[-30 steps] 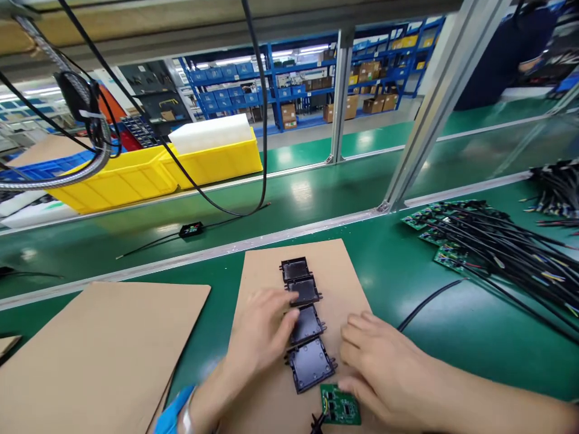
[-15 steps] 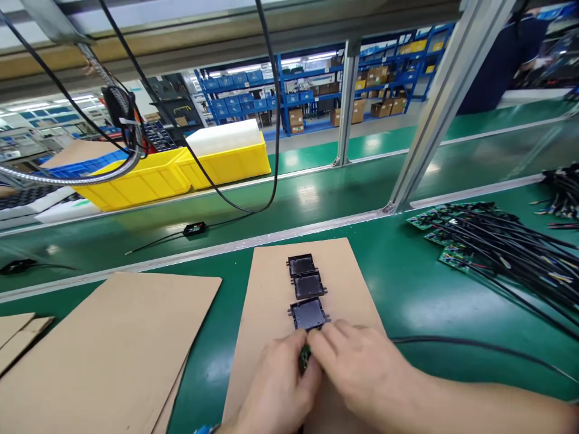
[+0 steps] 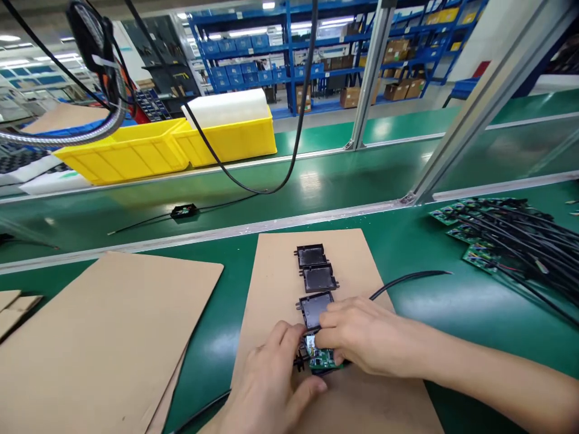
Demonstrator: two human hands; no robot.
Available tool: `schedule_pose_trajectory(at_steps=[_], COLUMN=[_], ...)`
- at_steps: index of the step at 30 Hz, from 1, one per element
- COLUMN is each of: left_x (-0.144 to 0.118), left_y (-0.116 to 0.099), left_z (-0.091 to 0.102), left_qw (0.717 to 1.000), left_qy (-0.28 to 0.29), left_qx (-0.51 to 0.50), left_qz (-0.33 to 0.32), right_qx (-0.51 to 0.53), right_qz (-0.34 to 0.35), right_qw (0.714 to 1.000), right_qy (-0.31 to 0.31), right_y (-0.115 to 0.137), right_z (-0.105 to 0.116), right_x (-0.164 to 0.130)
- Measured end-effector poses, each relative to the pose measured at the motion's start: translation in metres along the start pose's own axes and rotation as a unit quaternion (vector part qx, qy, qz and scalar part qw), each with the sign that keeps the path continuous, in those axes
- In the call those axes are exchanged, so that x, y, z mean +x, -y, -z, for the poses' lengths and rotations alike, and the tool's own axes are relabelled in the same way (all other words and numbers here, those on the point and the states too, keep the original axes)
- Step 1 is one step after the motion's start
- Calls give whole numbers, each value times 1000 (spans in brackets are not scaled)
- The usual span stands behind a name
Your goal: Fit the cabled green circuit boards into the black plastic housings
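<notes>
On a cardboard sheet (image 3: 275, 271) lie three empty black plastic housings in a row (image 3: 319, 278). Just below them, my left hand (image 3: 266, 386) and my right hand (image 3: 357, 334) meet over a fourth black housing with a small green circuit board (image 3: 320, 357) set in it. My right fingers press on top of the board; my left thumb and forefinger pinch its left edge. A black cable (image 3: 407, 278) runs from under my right hand out to the right.
A second cardboard sheet (image 3: 99, 337) lies to the left. A pile of green boards with black wires (image 3: 506, 241) sits at the right. Beyond an aluminium rail runs a green conveyor with a small black module (image 3: 183, 211); yellow bins (image 3: 181, 144) stand behind it.
A second ago my hands were apart beside four housings, the board lying below. They then closed together, and now the board sits in the nearest housing with its cable trailing right.
</notes>
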State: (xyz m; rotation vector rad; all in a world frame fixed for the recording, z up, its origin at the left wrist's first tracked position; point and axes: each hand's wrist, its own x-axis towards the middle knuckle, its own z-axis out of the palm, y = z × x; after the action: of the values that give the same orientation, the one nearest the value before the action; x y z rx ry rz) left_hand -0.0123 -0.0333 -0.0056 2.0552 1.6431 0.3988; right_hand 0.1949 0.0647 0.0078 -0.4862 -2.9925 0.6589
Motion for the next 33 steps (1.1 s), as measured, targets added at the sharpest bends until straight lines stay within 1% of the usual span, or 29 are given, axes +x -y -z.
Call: schedule_pose_trajectory(at_steps=[2,4,9,14,18,21,26,31,33], left_x=[1,2,2,-1,-3,-4,-4,-4,-4], left_y=[3,7,13,18,24,26,23,19,18], left_z=[-9,-14,-14,-14,-15,-15,-16,-16,-14], left_qw=[999,998,997,996,996,995,993,994,993], left_qy=[5,-1,-27,-22,-7,-1,-10,-9,-6], left_qx=[32,53,60,61,58,63,77,72,73], left_qz=[-10,-24,-51,-61,-75,-82,-87,-85,-89], right_qx=[-1,-5,-28,-14,9,-22,-79,-67,-65], right_qz=[18,29,59,68,66,50,-3,-13,-25], right_qw=[1000,999,997,997,997,998,997,998,997], right_qy=[6,17,48,30,33,29,-12,-8,-17], right_y=[-3,-5,-8,-9,-9,-5,7,9,10], right_z=[1,5,15,12,4,-6,-21,-27,-30], right_x=[6,11,17,16,17,16,9,6,5])
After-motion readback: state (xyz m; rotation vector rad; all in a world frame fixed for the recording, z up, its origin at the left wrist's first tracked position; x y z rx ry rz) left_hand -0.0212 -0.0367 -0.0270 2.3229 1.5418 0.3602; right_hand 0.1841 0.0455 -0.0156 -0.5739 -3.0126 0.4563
